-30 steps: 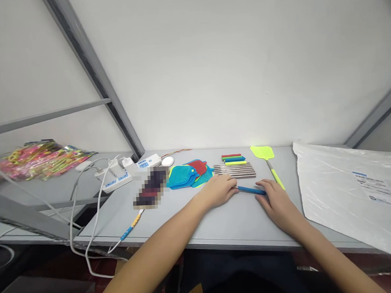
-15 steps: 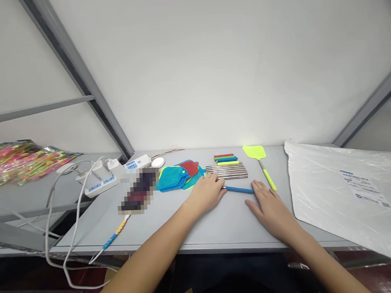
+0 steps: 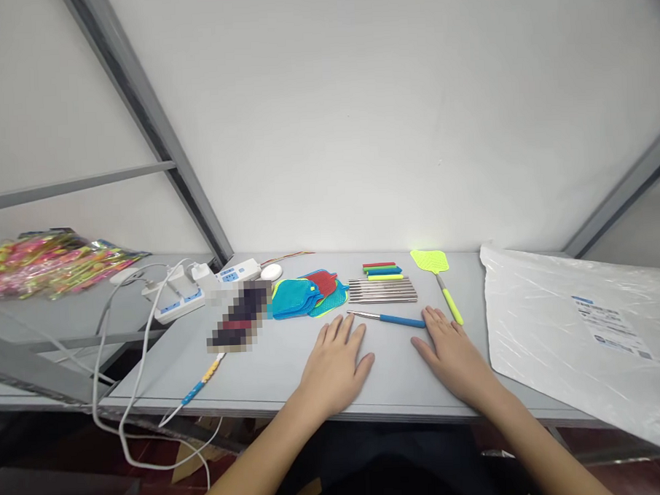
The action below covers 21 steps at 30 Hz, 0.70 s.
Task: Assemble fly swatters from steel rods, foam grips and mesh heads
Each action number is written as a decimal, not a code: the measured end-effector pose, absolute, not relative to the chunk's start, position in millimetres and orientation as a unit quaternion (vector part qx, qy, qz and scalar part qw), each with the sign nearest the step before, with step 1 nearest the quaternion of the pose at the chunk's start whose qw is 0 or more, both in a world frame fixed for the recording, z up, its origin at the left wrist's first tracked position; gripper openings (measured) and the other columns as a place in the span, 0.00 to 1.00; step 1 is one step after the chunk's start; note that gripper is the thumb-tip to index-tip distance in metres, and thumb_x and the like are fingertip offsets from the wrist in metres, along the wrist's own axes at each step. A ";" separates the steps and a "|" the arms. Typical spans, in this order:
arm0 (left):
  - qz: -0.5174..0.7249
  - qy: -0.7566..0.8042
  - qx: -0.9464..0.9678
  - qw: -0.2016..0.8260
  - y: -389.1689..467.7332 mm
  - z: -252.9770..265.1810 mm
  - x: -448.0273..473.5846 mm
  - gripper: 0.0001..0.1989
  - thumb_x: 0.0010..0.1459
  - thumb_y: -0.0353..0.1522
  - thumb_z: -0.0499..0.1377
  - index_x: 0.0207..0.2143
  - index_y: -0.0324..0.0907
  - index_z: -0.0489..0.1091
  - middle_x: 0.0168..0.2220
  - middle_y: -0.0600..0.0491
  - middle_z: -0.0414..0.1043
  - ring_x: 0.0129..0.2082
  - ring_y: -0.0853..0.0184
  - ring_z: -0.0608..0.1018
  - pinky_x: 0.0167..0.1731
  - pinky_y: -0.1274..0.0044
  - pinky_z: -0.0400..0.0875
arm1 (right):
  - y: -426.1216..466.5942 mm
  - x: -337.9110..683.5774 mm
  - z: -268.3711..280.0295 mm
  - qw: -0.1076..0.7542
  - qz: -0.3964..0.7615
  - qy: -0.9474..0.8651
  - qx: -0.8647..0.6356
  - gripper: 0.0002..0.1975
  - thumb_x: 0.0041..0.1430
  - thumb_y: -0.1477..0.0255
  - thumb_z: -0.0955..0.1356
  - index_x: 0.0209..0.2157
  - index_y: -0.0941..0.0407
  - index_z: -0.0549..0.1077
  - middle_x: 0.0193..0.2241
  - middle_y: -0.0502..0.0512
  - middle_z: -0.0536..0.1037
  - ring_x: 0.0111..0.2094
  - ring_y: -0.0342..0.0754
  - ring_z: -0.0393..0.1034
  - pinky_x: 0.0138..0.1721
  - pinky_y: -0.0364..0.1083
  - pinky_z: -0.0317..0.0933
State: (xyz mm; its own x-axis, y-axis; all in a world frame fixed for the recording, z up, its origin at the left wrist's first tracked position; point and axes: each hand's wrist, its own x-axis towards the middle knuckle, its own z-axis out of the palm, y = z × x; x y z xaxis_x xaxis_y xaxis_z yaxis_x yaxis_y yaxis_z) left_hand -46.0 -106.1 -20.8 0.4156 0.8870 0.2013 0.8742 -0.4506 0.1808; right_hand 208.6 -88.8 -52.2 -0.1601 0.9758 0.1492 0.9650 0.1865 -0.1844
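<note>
The step seems a pause, left hand (image 3: 335, 368) and right hand (image 3: 456, 355) lying flat, grip released, beside the blue-handled rod (image 3: 391, 319), whose lifting would need curled fingers.

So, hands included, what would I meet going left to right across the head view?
Clear plastic-wrapped bundle of pink and yellow items, two white power strips with blue socket panels, left hand, silver metal rod with a blue tubular grip, right hand, large white plastic package.
</note>
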 end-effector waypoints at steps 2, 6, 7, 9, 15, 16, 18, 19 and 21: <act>0.120 0.523 0.843 0.029 -105.7 -20.3 -46.2 0.27 0.65 0.46 0.44 0.63 0.47 0.54 0.67 0.47 0.47 0.65 0.52 0.52 0.60 0.57 0.49 | -89.6 208.4 -50.6 0.115 0.024 -0.761 -0.638 0.35 0.66 0.55 0.52 0.65 0.64 0.48 0.65 0.61 0.51 0.66 0.54 0.41 0.63 0.58 0.44; 0.115 0.523 0.844 0.029 -104.5 -20.5 -44.8 0.28 0.65 0.46 0.43 0.63 0.47 0.54 0.67 0.47 0.46 0.65 0.52 0.52 0.60 0.57 0.49 | -91.4 209.0 -47.9 0.116 0.029 -0.767 -0.631 0.36 0.65 0.53 0.52 0.66 0.62 0.47 0.66 0.60 0.50 0.66 0.53 0.41 0.64 0.57 0.43; 0.115 0.522 0.845 0.029 -104.4 -20.7 -44.8 0.28 0.65 0.46 0.43 0.63 0.47 0.54 0.67 0.47 0.46 0.65 0.52 0.52 0.60 0.56 0.49 | -91.9 209.4 -47.5 0.116 0.030 -0.769 -0.628 0.36 0.65 0.53 0.52 0.66 0.61 0.47 0.66 0.59 0.50 0.66 0.54 0.40 0.64 0.57 0.43; 0.113 0.522 0.845 0.030 -104.2 -20.9 -45.0 0.28 0.65 0.47 0.43 0.63 0.47 0.53 0.67 0.47 0.45 0.65 0.51 0.51 0.60 0.56 0.48 | -92.8 210.1 -47.2 0.115 0.030 -0.773 -0.624 0.38 0.64 0.51 0.52 0.66 0.60 0.46 0.66 0.59 0.49 0.67 0.54 0.40 0.64 0.57 0.43; 0.097 0.522 0.846 0.049 -103.2 -19.2 -45.0 0.29 0.65 0.47 0.42 0.65 0.48 0.50 0.68 0.47 0.42 0.67 0.52 0.47 0.61 0.56 0.46 | -95.0 210.6 -45.1 0.102 0.037 -0.780 -0.617 0.41 0.61 0.46 0.53 0.67 0.58 0.45 0.67 0.59 0.46 0.67 0.55 0.37 0.64 0.58 0.41; 0.095 0.523 0.845 0.051 -103.1 -18.7 -45.0 0.29 0.64 0.48 0.42 0.65 0.48 0.50 0.68 0.47 0.41 0.67 0.52 0.47 0.61 0.56 0.46 | -95.2 210.3 -44.2 0.101 0.039 -0.780 -0.617 0.41 0.61 0.46 0.52 0.67 0.58 0.45 0.67 0.58 0.46 0.67 0.54 0.37 0.64 0.58 0.40; 0.093 0.523 0.845 0.050 -102.9 -17.8 -45.2 0.29 0.64 0.48 0.42 0.65 0.49 0.51 0.68 0.48 0.41 0.67 0.52 0.47 0.62 0.56 0.45 | -95.4 209.8 -42.1 0.101 0.044 -0.778 -0.618 0.41 0.61 0.46 0.52 0.67 0.59 0.45 0.67 0.58 0.46 0.67 0.54 0.36 0.64 0.58 0.39; 0.093 0.523 0.846 0.050 -102.8 -17.4 -45.3 0.29 0.64 0.49 0.41 0.65 0.50 0.51 0.68 0.48 0.41 0.67 0.52 0.47 0.62 0.56 0.45 | -95.4 209.5 -41.2 0.100 0.047 -0.778 -0.618 0.41 0.61 0.46 0.52 0.67 0.59 0.45 0.67 0.57 0.46 0.67 0.54 0.36 0.64 0.58 0.39; 0.093 0.518 0.849 0.048 -102.5 -16.9 -45.7 0.29 0.64 0.49 0.41 0.65 0.51 0.51 0.68 0.49 0.40 0.67 0.53 0.46 0.62 0.55 0.45 | -95.3 209.0 -39.8 0.099 0.053 -0.777 -0.620 0.42 0.61 0.46 0.51 0.67 0.60 0.45 0.67 0.57 0.45 0.67 0.54 0.36 0.65 0.58 0.39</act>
